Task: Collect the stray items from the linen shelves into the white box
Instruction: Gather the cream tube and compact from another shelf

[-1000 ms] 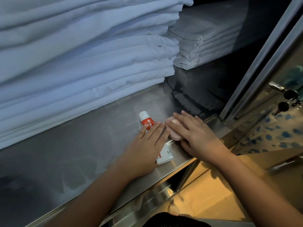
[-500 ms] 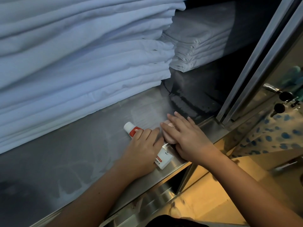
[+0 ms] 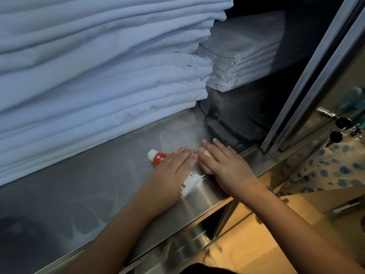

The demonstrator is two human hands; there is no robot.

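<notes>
Here both hands lie flat on the steel shelf point(image 3: 79, 194), near its front edge, side by side with their fingertips almost meeting. The left hand point(image 3: 173, 169) rests palm down along a small tube point(image 3: 158, 158), its fingers straight and not curled round it. The tube lies on its side at a slant: its white cap and red printed band stick out beyond the fingers toward the back left, and its flat white tail shows under the wrist by the shelf's lip. The right hand point(image 3: 227, 171) is spread flat over a small pale pink round item point(image 3: 207, 170), of which only slivers show between and below the fingers; what it is I cannot tell. It sits just beside the tube, to its right.

Behind them a tall stack of folded white sheets point(image 3: 98, 76) fills the left of the shelf, and a lower stack of folded white linen point(image 3: 243, 62) sits further back on the right. A metal door frame point(image 3: 316, 76) slants down the right side, with a lock and keys point(image 3: 343, 122) beside it and blue-spotted fabric point(image 3: 335, 167) below them.
</notes>
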